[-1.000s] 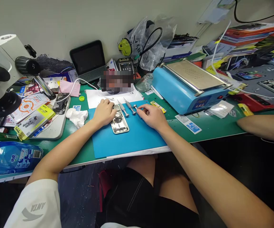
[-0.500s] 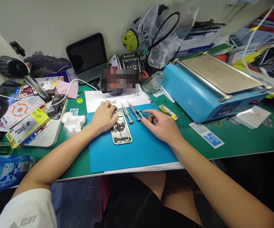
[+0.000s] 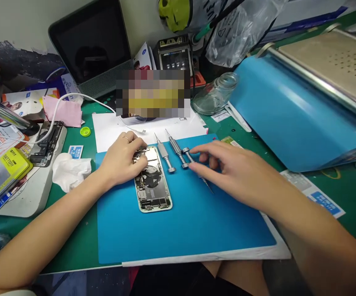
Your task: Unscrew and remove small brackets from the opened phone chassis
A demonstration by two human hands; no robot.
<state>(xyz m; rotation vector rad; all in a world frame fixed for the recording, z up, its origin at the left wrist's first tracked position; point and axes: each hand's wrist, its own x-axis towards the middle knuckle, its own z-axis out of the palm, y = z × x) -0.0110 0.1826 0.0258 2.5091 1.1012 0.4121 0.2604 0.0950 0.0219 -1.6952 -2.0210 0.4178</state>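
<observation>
An opened smartphone, its inner parts bare, lies on a blue mat. My left hand holds it near the top, curled fingers and thumb resting on its left side. To the right, my right hand has thumb and index finger on either side of a grey screwdriver. Its round cap points away from me, while the thin tip shows below my thumb. Two more screwdrivers, one light grey and one darker, lie between my hands with tips pointing away.
A blue machine with a metal plate stands at the right. Behind the mat are a glass jar, white paper and a dark screen. Crumpled tissue, a green cap and a white cable lie left.
The view has moved closer to the mat. My left hand stays on the smartphone and my right hand stays at the same screwdriver, whose tip now shows.
</observation>
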